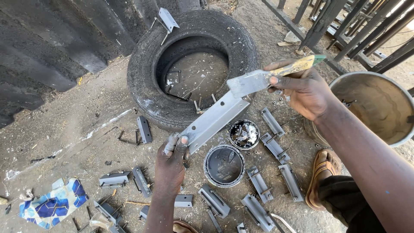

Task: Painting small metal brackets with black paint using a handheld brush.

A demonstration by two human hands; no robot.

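My left hand [171,166] grips the lower end of a long grey metal bracket [214,120], held slanting up to the right over the ground. My right hand [302,86] holds a paintbrush [263,77] by its yellow and green handle. The brush's grey bristles rest on the bracket's upper end. Just below the bracket sit an open paint can [224,165] with dark paint and its round lid [243,134], smeared with grey.
A worn tyre [144,77] lies behind on sandy ground, with small metal parts inside and on it. Several grey brackets [260,184] lie scattered around the can. A large metal basin [379,108] stands at right, a blue patterned cloth [54,203] at lower left, my sandalled foot [321,177] nearby.
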